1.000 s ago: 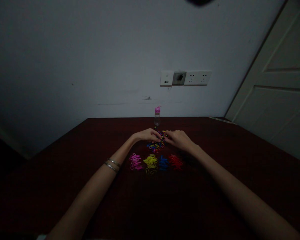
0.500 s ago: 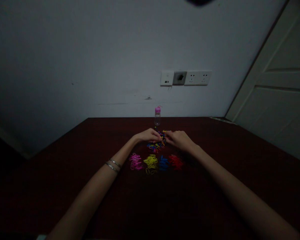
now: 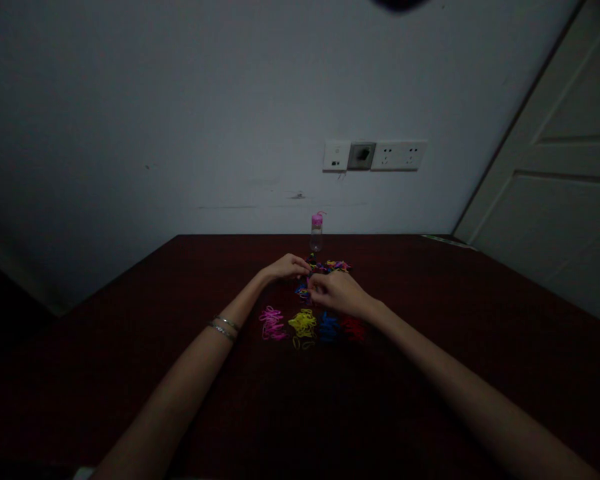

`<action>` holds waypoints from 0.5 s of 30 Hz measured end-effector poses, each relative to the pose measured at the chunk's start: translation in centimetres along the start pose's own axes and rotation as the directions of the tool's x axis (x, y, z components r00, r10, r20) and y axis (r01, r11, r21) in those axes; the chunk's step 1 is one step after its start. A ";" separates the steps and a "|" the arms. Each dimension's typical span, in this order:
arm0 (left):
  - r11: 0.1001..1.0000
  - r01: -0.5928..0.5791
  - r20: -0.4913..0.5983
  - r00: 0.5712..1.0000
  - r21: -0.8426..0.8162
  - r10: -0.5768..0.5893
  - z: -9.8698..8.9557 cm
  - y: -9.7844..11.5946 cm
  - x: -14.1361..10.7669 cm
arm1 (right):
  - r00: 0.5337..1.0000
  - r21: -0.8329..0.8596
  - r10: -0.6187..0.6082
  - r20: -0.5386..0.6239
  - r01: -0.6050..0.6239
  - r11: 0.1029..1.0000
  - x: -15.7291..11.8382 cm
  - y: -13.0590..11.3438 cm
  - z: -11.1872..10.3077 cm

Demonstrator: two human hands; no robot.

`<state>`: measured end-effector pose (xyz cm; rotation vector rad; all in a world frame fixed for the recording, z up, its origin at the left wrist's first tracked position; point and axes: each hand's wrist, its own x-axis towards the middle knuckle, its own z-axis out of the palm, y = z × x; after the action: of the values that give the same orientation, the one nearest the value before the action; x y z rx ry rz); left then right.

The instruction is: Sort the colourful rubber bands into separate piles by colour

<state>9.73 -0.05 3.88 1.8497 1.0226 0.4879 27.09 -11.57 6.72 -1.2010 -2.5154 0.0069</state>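
Note:
My left hand (image 3: 287, 267) reaches over the left side of a loose heap of mixed-colour rubber bands (image 3: 338, 266), fingers stretched out and tips touching the heap. Low over the heap's near part, my right hand (image 3: 342, 292) has thumb and fingers closed in a pinch at a rubber band, whose colour is hard to make out in the dim light. Nearer to me lie four sorted groups side by side: pink bands (image 3: 272, 324), yellow bands (image 3: 303, 323), blue bands (image 3: 329, 327) and red bands (image 3: 353, 328). My right wrist partly shades the red ones.
A small clear bottle with a pink cap (image 3: 317, 233) stands behind the heap. The dark red-brown table (image 3: 230, 267) meets a pale wall with sockets (image 3: 399, 156). At the right is a panelled door (image 3: 565, 160).
My right hand has come left and nearer to me, onto the near part of the heap. My left hand has drawn slightly left, its fingers loosened from a pinch on yellow bands.

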 end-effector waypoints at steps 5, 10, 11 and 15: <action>0.999 0.039 -0.124 0.991 -0.018 -0.041 -0.9 -1.4 0.4 | 0.989 -0.053 -0.094 0.117 0.100 0.994 0.1 -4.9 1.4; 0.998 0.044 -0.177 0.983 -0.052 -0.053 -1.0 -1.7 0.3 | 0.974 -0.157 -0.142 0.179 0.171 0.973 0.2 -6.3 2.3; 0.998 0.045 -0.179 0.982 -0.053 -0.053 -1.0 -1.7 0.2 | 0.973 -0.158 -0.140 0.184 0.170 0.973 0.2 -6.3 2.4; 0.997 0.062 -0.180 0.981 -0.054 -0.071 -0.9 -1.5 0.0 | 0.975 -0.089 -0.141 0.171 0.158 0.983 0.2 -5.9 2.4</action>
<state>8.44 0.74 3.06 1.7464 1.1805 0.6450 21.76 -14.85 5.46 -1.0853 -2.7756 -0.0640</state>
